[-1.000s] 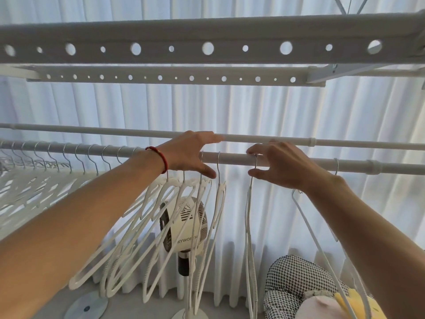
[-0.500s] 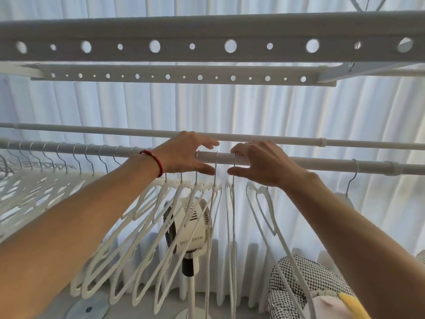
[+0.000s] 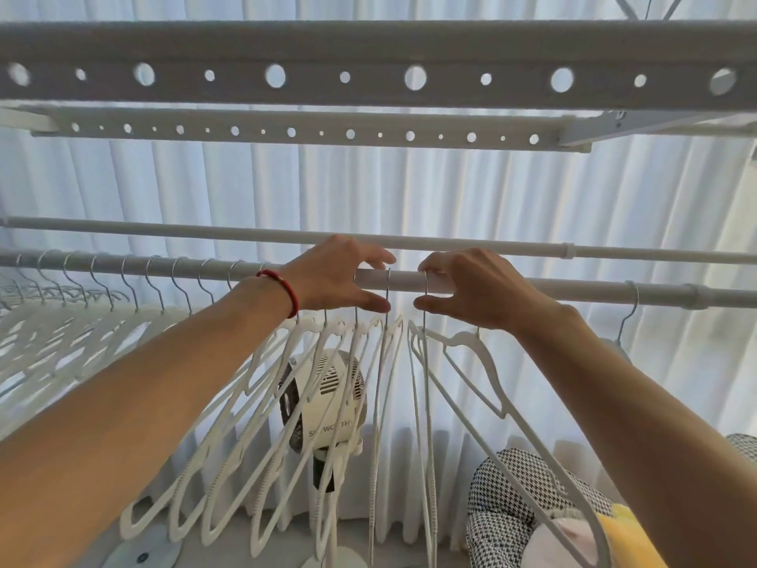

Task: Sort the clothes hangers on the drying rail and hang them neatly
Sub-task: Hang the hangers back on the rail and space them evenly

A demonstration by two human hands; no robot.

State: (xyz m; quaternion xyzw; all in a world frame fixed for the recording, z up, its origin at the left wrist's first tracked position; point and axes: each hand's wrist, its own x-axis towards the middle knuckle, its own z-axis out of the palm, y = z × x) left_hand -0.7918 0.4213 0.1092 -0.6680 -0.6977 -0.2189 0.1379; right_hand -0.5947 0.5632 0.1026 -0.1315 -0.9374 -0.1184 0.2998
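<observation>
A grey drying rail (image 3: 594, 291) runs across the view. Several white hangers (image 3: 123, 321) hang from it by metal hooks, packed in a row from the far left up to my left hand (image 3: 336, 276). That hand wraps the rail, fingers over it and thumb under, with hooks beneath the palm. My right hand (image 3: 475, 289) is just to its right and pinches the hook of a white hanger (image 3: 426, 383) between thumb and fingers at the rail. Another hanger (image 3: 477, 358) hangs under my right wrist. One lone hanger's hook (image 3: 631, 309) sits far right.
A second thin rod (image 3: 491, 243) runs behind the rail, and two perforated bars (image 3: 368, 55) hang overhead. A white fan (image 3: 327, 403) stands behind the hangers before a white curtain. Houndstooth fabric (image 3: 512, 506) and a yellow item (image 3: 626, 526) lie at lower right.
My right hand has slid left along the rail with the hanger, closing the gap to my left hand. A second hanger has come along under my right wrist. My left hand stayed put.
</observation>
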